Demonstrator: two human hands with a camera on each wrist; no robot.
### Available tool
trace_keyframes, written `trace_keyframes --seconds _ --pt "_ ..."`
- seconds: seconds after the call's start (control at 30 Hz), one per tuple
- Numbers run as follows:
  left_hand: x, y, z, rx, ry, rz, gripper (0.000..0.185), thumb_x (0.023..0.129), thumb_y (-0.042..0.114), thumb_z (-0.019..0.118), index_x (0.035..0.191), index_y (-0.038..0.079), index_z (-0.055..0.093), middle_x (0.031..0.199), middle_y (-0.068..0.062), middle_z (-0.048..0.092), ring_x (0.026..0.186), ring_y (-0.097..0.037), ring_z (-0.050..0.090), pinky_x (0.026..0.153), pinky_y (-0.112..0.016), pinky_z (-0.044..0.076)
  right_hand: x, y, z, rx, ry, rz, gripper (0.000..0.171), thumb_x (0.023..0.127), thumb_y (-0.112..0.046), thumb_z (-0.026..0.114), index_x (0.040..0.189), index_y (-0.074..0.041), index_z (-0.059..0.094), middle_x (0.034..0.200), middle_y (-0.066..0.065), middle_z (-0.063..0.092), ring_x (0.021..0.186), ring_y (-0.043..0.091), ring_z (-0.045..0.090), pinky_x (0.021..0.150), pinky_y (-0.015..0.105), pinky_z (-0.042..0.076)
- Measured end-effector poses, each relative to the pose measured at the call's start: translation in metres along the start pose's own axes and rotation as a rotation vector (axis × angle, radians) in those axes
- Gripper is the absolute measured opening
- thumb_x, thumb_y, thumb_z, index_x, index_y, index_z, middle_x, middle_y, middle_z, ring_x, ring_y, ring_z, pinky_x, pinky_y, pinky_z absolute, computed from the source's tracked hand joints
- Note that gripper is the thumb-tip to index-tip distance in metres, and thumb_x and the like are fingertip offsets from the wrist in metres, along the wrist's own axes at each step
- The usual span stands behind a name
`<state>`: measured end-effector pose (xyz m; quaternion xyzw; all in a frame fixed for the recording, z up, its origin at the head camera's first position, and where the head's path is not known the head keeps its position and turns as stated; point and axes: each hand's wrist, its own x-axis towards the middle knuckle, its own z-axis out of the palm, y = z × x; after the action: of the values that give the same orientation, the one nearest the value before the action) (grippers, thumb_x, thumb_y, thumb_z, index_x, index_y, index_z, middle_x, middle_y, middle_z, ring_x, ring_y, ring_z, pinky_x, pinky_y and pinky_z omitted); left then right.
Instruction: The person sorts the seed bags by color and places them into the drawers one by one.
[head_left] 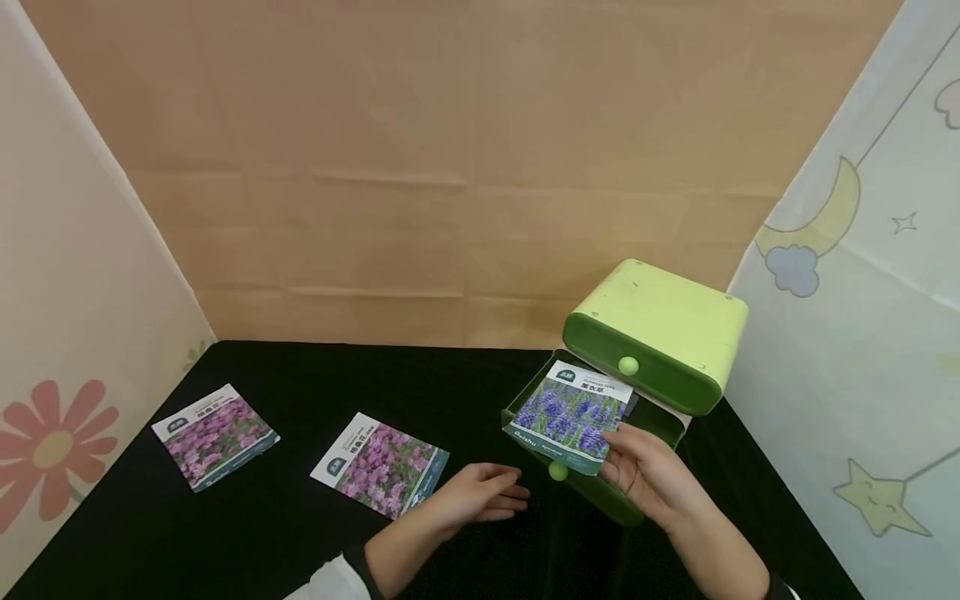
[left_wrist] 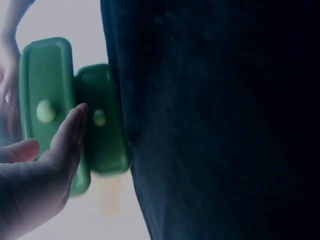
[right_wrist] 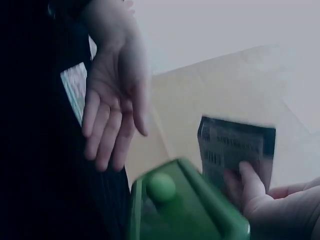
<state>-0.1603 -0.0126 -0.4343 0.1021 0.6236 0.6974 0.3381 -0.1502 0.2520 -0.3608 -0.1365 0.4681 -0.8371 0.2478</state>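
My right hand (head_left: pixel 652 475) pinches the near right corner of a seed packet (head_left: pixel 573 412) printed with purple lavender. This packet overlaps the pulled-out lower drawer (head_left: pixel 618 504) of a small green two-drawer box (head_left: pixel 667 317). In the right wrist view, the packet's dark back with a barcode (right_wrist: pixel 214 159) shows, with the thumb against it. My left hand (head_left: pixel 480 500) holds nothing, its fingers relaxed and pointing toward the drawer. Just left of that hand lies a pink-flower seed packet (head_left: pixel 386 467), partly covered by the wrist.
Another pink-flower packet (head_left: pixel 217 437) lies farther left on the black cloth table (head_left: pixel 277 542). The box's upper drawer is closed, with a pale green knob (head_left: pixel 628 365). A brown backdrop (head_left: pixel 465 167) stands behind, and printed white cloths hang at both sides.
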Motion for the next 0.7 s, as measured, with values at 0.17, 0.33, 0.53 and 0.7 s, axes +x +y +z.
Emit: trace_keyframes --seconds 0.17,0.33,0.53,0.7 --pt "0.015 0.001 0.018 -0.011 -0.011 -0.027 0.05 0.103 0.024 0.046 0.137 -0.012 0.041 0.122 -0.024 0.063 0.113 -0.035 0.063 0.094 -0.038 0.055 0.002 -0.003 -0.008 -0.054 0.064 0.009 0.024 0.104 -0.003 0.033 0.127 -0.004 0.039 0.118 0.005 0.067 0.109 0.012 0.065 0.093 0.021 0.052" --pt "0.026 0.001 0.032 -0.03 -0.022 -0.029 0.052 0.102 0.027 0.047 0.135 -0.013 0.043 0.117 -0.024 0.066 0.11 -0.035 0.065 0.094 -0.042 0.054 0.003 0.001 -0.007 -0.007 0.064 0.031 0.028 0.104 -0.003 0.032 0.132 0.001 0.033 0.12 0.007 0.067 0.113 0.015 0.064 0.098 0.023 0.049" --pt "0.031 0.0 0.039 -0.039 -0.019 -0.022 0.046 0.103 0.028 0.047 0.128 -0.011 0.05 0.114 -0.025 0.066 0.108 -0.035 0.066 0.094 -0.043 0.054 0.0 0.002 -0.007 -0.064 0.107 0.058 0.046 0.105 -0.006 0.034 0.142 0.011 0.013 0.114 0.003 0.067 0.106 0.01 0.066 0.092 0.02 0.053" --pt "0.033 -0.001 0.039 -0.031 -0.012 -0.015 0.048 0.103 0.031 0.046 0.126 -0.01 0.053 0.113 -0.024 0.067 0.108 -0.035 0.066 0.093 -0.042 0.055 0.003 0.002 -0.017 -0.109 0.189 0.065 0.03 0.104 -0.004 0.031 0.131 0.008 0.027 0.096 -0.001 0.063 0.088 0.003 0.065 0.082 0.014 0.055"
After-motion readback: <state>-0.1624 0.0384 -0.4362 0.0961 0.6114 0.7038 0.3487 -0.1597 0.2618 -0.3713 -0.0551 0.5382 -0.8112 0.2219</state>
